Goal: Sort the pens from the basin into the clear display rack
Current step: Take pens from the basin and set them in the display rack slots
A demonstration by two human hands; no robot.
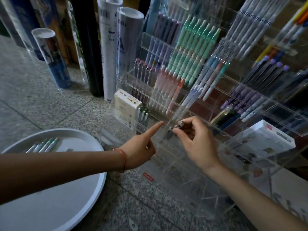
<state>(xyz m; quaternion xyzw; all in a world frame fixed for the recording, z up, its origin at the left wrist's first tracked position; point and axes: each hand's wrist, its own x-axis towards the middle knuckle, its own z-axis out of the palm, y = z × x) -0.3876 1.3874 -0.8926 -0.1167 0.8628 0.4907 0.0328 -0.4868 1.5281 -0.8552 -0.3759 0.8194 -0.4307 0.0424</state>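
Note:
A white round basin lies on the floor at lower left, with several pale blue-green pens lying in its far part. The clear display rack stands ahead, its tiers filled with purple, mint, pink and blue pens. My right hand pinches a dark grey pen by its upper end, the pen's lower part dipping into a front lower slot of the rack. My left hand points with its forefinger straight out at the rack's front wall; its other fingers are curled and hold nothing.
Tall rolls of paper and tubes stand behind on the speckled stone floor. A white box sits in the rack's lower left. At right is another clear case with a white box on it.

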